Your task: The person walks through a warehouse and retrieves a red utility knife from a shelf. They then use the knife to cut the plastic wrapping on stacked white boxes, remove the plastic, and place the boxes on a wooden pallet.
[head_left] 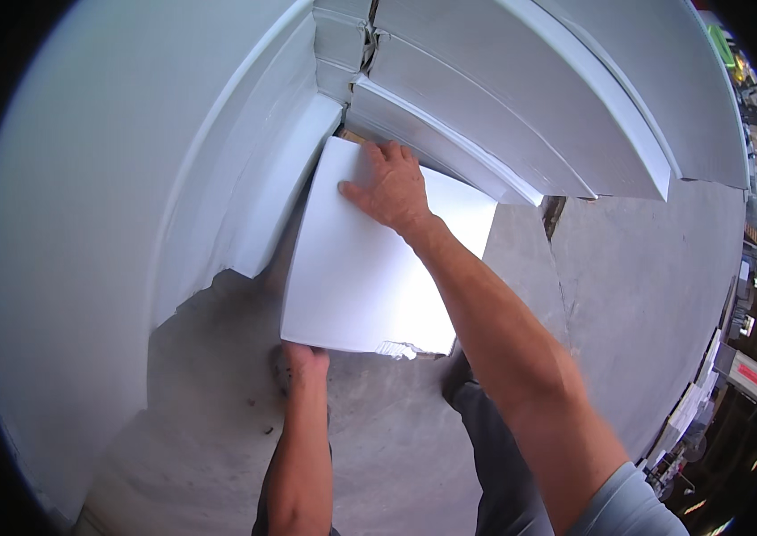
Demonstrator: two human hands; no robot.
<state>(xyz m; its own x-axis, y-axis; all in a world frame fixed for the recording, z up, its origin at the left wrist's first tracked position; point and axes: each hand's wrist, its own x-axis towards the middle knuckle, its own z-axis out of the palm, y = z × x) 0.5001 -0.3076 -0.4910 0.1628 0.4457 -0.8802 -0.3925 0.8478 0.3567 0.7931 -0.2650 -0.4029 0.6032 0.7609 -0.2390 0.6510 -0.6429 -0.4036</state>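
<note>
A white cardboard box (361,277) is between my two hands, its near edge torn and crumpled toward the right. My left hand (306,356) supports the near left edge from below, with its fingers hidden under the box. Across the top reaches my right arm. My right hand (390,188) grips the box near its far edge, thumb spread on the top face and fingertips at the edge. The far end of the box sits close against the stacked white boxes in the corner.
Tall stacks of white boxes rise on the left (75,205) and at the back right (504,89). Grey concrete floor (611,277) with a crack lies to the right. Cluttered shelves and goods (754,375) line the far right. My legs (499,456) stand just below the box.
</note>
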